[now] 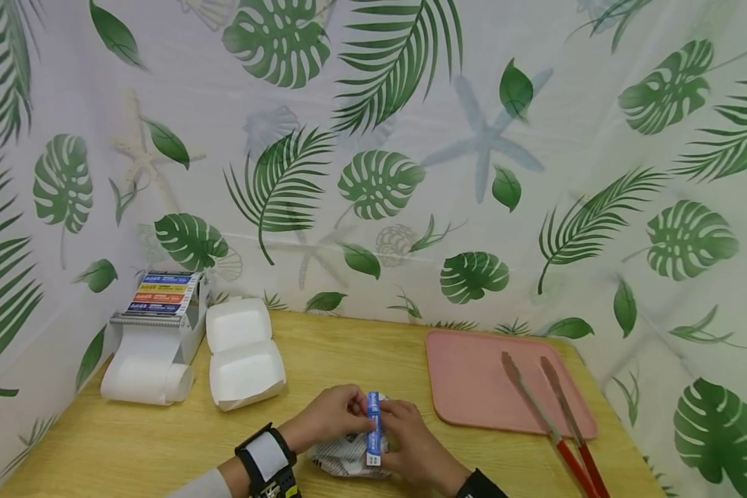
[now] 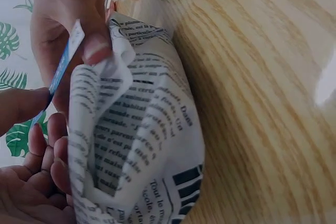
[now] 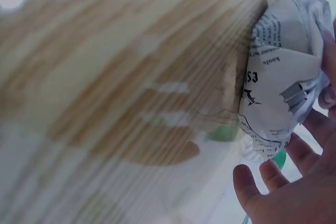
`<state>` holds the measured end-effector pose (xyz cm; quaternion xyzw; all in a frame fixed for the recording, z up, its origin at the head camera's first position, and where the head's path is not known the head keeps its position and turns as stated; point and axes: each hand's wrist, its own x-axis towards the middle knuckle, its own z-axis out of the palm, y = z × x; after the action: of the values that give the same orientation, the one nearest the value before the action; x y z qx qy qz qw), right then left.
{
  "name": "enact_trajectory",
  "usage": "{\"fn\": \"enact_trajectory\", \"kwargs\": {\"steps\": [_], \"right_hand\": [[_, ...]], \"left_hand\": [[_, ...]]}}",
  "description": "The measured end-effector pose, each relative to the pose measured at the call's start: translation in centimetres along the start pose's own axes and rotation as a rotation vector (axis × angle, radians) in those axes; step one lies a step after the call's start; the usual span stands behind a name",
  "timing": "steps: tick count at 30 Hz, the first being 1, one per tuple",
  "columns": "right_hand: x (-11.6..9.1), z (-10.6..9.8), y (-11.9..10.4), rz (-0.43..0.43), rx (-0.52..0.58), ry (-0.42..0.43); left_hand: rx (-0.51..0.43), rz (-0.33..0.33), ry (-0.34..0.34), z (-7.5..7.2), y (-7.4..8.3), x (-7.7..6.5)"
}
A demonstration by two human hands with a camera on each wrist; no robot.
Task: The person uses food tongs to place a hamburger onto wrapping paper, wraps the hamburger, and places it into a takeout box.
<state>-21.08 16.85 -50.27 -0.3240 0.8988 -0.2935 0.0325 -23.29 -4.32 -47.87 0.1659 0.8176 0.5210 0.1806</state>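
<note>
Pinched by the left hand [image 1: 328, 417], the blue label [image 1: 374, 443] is held lengthwise near-to-far over the paper-wrapped parcel [image 1: 341, 456], whose right side is touched by the right hand [image 1: 418, 443], fingers loosely spread.

Paper bundle [image 1: 342, 455] front-middle on table [image 1: 137, 449], between left hand [image 1: 328, 417] and right hand [image 1: 416, 441]; clamshell container [image 1: 245, 370] behind-left, label dispenser [image 1: 155, 320] further left. Tray [image 1: 473, 380] off right, tongs [image 1: 570, 462] partly on it. Backdrop [image 1: 380, 235] behind.
</note>
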Motion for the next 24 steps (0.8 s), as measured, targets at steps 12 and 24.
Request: {"fn": "enact_trajectory", "kwargs": {"steps": [12,24], "right_hand": [[-0.3,-1.8,1.2,0.069,0.342,-0.286],[-0.2,-0.7,0.5,0.083,0.254,-0.097]], "left_hand": [[0.205,0.064,0.043,1.0,-0.5,-0.1],[0.351,0.117,0.101,1.4,-0.6,-0.1]]}}
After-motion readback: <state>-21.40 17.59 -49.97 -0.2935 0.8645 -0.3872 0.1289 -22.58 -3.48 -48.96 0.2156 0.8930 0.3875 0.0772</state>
